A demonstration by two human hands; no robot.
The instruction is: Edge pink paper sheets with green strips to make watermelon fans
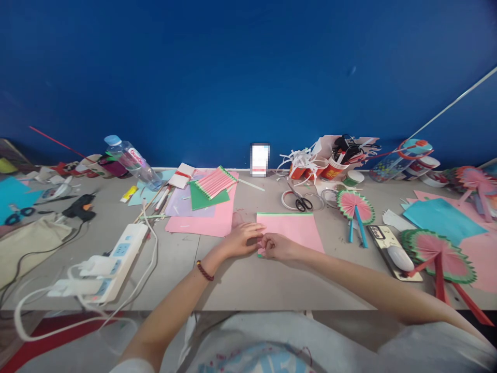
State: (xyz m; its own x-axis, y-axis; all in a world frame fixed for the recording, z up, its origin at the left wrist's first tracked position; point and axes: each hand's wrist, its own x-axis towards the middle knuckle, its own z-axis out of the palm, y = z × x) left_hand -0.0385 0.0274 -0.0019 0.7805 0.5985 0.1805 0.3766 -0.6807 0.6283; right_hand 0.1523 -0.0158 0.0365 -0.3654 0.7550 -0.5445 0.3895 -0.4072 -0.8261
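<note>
My left hand (245, 239) is at the left edge of the pink sheet (293, 228), fingers stretched out, and my right hand (276, 246) meets it, fingers curled in at the near left corner! Is either one pinching the paper? I can't tell. The sheet lies on the grey table (233, 287) right before me, green strip (285, 213) along its far edge, scissors (303, 203) just beyond, pleated pink paper (215, 182) off to the left.
</note>
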